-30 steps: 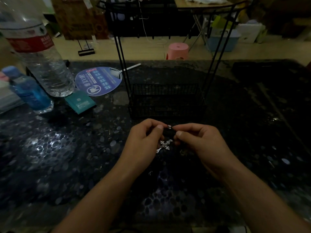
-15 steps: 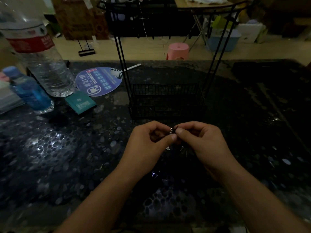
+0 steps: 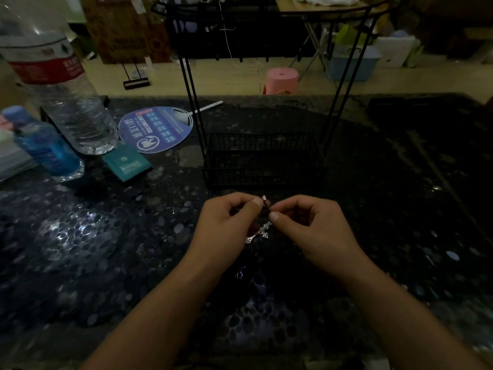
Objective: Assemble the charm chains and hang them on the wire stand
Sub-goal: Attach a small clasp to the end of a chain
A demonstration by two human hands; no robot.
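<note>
Two bare hands met just in front of the black wire stand (image 3: 262, 156), fingertips nearly touching over the dark pebble-patterned tabletop (image 3: 106, 236). The left hand (image 3: 226, 225) had its fingers curled, thumb and forefinger pinching a small silver clasp piece (image 3: 264, 198) that stuck up between the two hands. The right hand (image 3: 312, 228) was curled as well, its thumb and forefinger closed on the same dark strand just beside the clasp. Below the pinch, a silver cross-shaped charm (image 3: 260, 232) dangled between the hands, tilted, above the tabletop; whether it touched the surface could not be told. The stand stood upright just beyond the hands, with a low mesh basket at its base and thin rods rising to a top rail; nothing on that rail could be made out. Well to the left stood a large clear plastic water bottle with a red label (image 3: 61, 89), a smaller blue bottle (image 3: 45, 148) near it, a teal card packet (image 3: 127, 164) lying flat, and a round blue printed hand fan (image 3: 156, 129) beside the stand's left leg.
</note>
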